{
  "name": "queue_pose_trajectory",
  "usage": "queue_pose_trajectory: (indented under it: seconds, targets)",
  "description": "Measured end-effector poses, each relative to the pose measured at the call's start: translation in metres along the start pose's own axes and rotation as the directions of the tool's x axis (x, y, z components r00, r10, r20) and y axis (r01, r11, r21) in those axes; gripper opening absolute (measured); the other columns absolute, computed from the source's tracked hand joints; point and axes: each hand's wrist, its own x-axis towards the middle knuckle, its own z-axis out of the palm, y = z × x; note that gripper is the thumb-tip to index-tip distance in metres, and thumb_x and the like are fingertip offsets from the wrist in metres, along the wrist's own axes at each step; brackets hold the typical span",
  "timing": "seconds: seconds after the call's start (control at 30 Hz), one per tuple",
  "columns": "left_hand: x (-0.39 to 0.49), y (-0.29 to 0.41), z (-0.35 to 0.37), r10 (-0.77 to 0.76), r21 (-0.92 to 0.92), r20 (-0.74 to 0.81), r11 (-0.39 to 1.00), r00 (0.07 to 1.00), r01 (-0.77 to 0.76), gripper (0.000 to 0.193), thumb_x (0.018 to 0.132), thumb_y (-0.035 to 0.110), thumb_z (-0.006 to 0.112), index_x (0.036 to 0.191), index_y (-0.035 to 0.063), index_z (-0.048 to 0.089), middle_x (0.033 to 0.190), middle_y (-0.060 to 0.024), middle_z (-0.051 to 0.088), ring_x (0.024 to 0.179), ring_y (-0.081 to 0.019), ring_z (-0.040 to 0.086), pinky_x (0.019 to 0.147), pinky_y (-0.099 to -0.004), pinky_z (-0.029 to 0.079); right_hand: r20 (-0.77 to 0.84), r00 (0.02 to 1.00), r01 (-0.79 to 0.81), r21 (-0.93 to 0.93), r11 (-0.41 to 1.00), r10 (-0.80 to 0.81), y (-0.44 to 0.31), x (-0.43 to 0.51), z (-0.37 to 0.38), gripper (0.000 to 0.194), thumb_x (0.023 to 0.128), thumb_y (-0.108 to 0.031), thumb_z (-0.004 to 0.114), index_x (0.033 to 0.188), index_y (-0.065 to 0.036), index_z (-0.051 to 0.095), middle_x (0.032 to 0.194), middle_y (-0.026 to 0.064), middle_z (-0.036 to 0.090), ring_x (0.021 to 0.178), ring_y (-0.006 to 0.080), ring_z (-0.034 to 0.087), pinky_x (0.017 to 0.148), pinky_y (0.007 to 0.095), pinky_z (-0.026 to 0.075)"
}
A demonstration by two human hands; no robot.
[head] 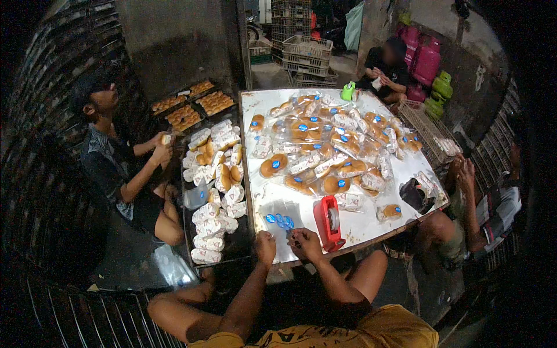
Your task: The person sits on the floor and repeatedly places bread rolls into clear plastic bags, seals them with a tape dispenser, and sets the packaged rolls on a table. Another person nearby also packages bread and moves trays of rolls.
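At the near edge of the white tabletop (pixel 363 217), several clear plastic bags (pixel 283 209) with blue printed marks lie fanned over one another. My left hand (pixel 265 249) pinches the near side of the bag film between thumb and fingers. Just right of it, my right hand (pixel 306 244) has its fingers curled at the same near edge; the thin film there is hard to make out. A red tape dispenser (pixel 324 224) with a roll of tape stands beside my right hand. Beyond it spreads a pile of bagged bread buns (pixel 337 185), some in white printed paper.
Left of the table, a black tray (pixel 237 254) holds paper-wrapped buns (pixel 210 241); farther trays hold unwrapped buns (pixel 215 103). A green tape dispenser (pixel 348 91) stands at the far edge. A black plastic bag (pixel 415 196) lies right. People sit left, right and beyond; plastic crates (pixel 307 54) stand behind.
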Motion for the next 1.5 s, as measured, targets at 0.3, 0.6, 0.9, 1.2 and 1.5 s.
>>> queue_pose_trajectory:
  seconds: [0.3,0.6,0.9,1.2,1.5]
  targets:
    - [0.034,0.029,-0.077,-0.25,-0.301,-0.223,0.937,0.942,0.178,0.019,0.094,0.017,0.061,0.096,-0.0007,0.056,0.082,-0.0194,0.064,0.077,-0.0344,0.065,0.067,-0.0428,0.048,-0.051,0.986,0.116,-0.473,0.873,-0.159,0.002,0.013,0.054,0.02,0.092,-0.016,0.062,0.103,0.0,0.067,0.09,0.0134,0.069,0.082,0.0192,0.065,0.075,0.0324,0.051]
    - [0.046,0.068,-0.216,-0.167,-0.617,-0.349,0.782,0.922,-0.091,0.047,0.097,0.031,0.058,0.132,0.0034,0.045,0.101,-0.0121,0.063,0.089,-0.0259,0.064,0.071,-0.0322,0.052,0.66,0.62,0.779,-0.582,0.234,-0.424,0.075,0.108,0.267,0.029,0.086,-0.029,0.056,0.111,-0.015,0.062,0.116,0.0114,0.056,0.116,0.0295,0.051,0.094,0.0505,0.041]
    - [0.054,0.048,-0.257,-0.533,-0.99,0.075,0.059,0.842,0.125,0.024,0.103,0.032,0.051,0.091,0.0113,0.05,0.069,0.0011,0.046,0.055,-0.0099,0.043,0.048,-0.0243,0.037,0.567,0.799,0.481,-0.802,0.353,0.2,0.074,0.131,0.291,0.048,0.09,-0.034,0.06,0.129,-0.007,0.052,0.131,0.0157,0.054,0.112,0.0348,0.059,0.088,0.0512,0.048]
    - [0.058,0.006,-0.179,-0.729,-0.933,-0.132,0.321,0.672,0.165,0.035,0.093,0.031,0.063,0.113,0.0029,0.06,0.105,-0.0061,0.061,0.086,-0.0212,0.057,0.073,-0.0334,0.049,0.509,0.853,-0.141,0.012,0.99,0.115,0.003,0.043,0.152,0.055,0.097,-0.029,0.058,0.141,0.0,0.041,0.134,0.0148,0.054,0.113,0.0217,0.058,0.097,0.0354,0.047]
    - [0.033,0.11,-0.098,-0.495,-0.827,0.28,0.311,0.823,0.468,0.039,0.094,0.035,0.052,0.103,0.0004,0.068,0.095,-0.0077,0.068,0.085,-0.0227,0.066,0.071,-0.0335,0.053,-0.009,0.972,0.227,-0.242,0.943,-0.236,-0.062,-0.008,0.086,0.045,0.1,-0.04,0.053,0.124,-0.002,0.056,0.113,0.0188,0.064,0.107,0.0301,0.062,0.092,0.0382,0.048]
